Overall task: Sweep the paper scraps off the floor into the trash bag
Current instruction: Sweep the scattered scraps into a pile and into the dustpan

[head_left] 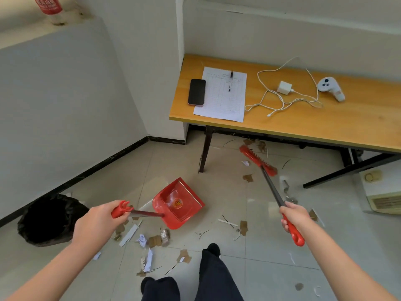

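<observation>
My left hand (102,218) grips the red handle of a red dustpan (178,203), which is tilted just above the tiled floor in the middle. My right hand (296,216) holds the red grip of a broom; its dark shaft runs up to the red broom head (258,160) on the floor under the table's front edge. Paper and cardboard scraps (152,241) lie scattered near my feet, and more scraps (248,178) lie by the broom head. A bin lined with a black trash bag (50,220) stands at the left by the wall.
A wooden table (325,118) with black legs carries a phone (197,91), a paper sheet, a charger with cable and a white controller. A beige box (382,192) sits on the floor at the right. My legs and shoes (213,250) are at the bottom centre.
</observation>
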Tool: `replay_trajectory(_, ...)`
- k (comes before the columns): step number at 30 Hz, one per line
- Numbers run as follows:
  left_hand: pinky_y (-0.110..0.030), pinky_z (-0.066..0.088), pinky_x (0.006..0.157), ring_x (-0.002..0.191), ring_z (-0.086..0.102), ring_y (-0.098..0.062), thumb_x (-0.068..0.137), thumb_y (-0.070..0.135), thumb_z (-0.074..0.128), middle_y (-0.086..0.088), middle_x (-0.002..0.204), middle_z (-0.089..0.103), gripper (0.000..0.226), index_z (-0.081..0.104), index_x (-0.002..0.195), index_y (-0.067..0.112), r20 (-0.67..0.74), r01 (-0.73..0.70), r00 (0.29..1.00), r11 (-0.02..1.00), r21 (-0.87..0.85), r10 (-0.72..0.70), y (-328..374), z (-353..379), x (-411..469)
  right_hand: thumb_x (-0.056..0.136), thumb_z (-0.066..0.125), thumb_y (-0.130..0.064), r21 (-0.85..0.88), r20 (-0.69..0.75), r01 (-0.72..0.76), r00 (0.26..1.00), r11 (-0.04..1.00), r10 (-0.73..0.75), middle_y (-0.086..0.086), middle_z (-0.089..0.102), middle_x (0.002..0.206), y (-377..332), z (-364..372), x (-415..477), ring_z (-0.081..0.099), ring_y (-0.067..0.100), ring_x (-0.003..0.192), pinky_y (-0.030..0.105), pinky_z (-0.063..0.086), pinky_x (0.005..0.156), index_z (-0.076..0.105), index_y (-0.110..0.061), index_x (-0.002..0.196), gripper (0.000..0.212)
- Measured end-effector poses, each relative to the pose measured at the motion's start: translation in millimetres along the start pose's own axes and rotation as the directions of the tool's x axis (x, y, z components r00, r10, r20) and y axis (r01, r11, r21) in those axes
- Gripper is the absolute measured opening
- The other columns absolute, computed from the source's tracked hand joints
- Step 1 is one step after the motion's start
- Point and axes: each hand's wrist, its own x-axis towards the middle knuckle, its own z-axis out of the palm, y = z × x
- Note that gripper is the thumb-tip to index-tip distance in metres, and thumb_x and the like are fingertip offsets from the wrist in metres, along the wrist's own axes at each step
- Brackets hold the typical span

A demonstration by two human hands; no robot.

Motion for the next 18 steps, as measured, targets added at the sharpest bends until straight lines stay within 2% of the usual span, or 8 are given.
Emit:
replay_trajectory(2,-0.028,0.050,0.055,0.062,0.058,-0.003,0.084,0.046,0.065,0.016,0.059,0.061,0.012,0.058,0.075,0.049,-0.021,0.021,1.000,1.000,0.001,-0.021,15.3,14.2,0.7,0.091,0.047,-0.006,-0.033,0.008,0.027,1.000,0.999,-0.027,0.006,0.042,0.042,-21.8,-5.4,31.4,0.035,0.017,0.033,0.019,0.033,0.037,0.038,-0.023,0.147,0.059)
replay_trajectory(5,-0.031,0.054,0.056,0.064,0.062,-0.005,0.079,0.049,0.069,0.020,0.062,0.062,0.019,0.054,0.081,0.059,-0.026,0.041,0.999,0.999,-0.030,-0.042,26.7,52.3,8.3,0.093,0.048,-0.008,-0.095,0.006,0.070,0.998,0.993,-0.070,0.004,0.042,0.037,-47.5,-11.7,82.9,0.035,0.017,0.033,0.018,0.035,0.036,0.038,-0.026,0.148,0.059)
replay_trajectory(10,-0.035,0.056,0.053,0.060,0.063,-0.005,0.081,0.059,0.061,0.021,0.067,0.065,0.018,0.058,0.099,0.059,0.057,0.028,0.998,0.996,-0.081,-0.023,38.4,105.2,25.1,0.093,0.044,-0.011,-0.159,0.002,0.112,0.994,0.981,-0.113,0.008,0.044,0.056,-76.6,-11.2,163.0,0.036,0.017,0.038,0.015,0.033,0.033,0.046,-0.030,0.141,0.052)
replay_trajectory(13,-0.038,0.056,0.057,0.069,0.065,-0.005,0.077,0.067,0.054,0.022,0.077,0.068,0.031,0.058,0.106,0.059,0.089,0.028,0.996,0.990,-0.141,-0.015,42.8,120.6,39.5,0.092,0.045,-0.012,-0.211,0.014,0.122,0.992,0.970,-0.122,0.009,0.046,0.054,-83.2,-7.0,204.3,0.039,0.018,0.036,0.020,0.038,0.039,0.039,-0.032,0.145,0.057)
replay_trajectory(16,-0.041,0.058,0.068,0.077,0.068,-0.006,0.076,0.067,0.052,0.017,0.083,0.071,0.036,0.060,0.109,0.055,0.117,0.024,0.993,0.981,-0.190,-0.001,53.3,124.5,56.8,0.095,0.044,-0.013,-0.296,0.040,0.142,0.990,0.945,-0.137,0.010,0.047,0.055,-88.7,-4.3,232.1,0.039,0.015,0.029,0.019,0.039,0.035,0.039,-0.028,0.147,0.054)
replay_trajectory(18,-0.043,0.058,0.078,0.089,0.068,-0.006,0.079,0.064,0.057,0.018,0.095,0.072,0.035,0.060,0.112,0.054,0.132,0.006,0.991,0.969,-0.246,0.028,63.7,121.9,67.9,0.097,0.040,-0.013,-0.354,0.062,0.145,0.989,0.924,-0.131,0.010,0.047,0.056,-90.3,-6.7,245.2,0.039,0.014,0.028,0.017,0.038,0.032,0.036,-0.027,0.148,0.053)
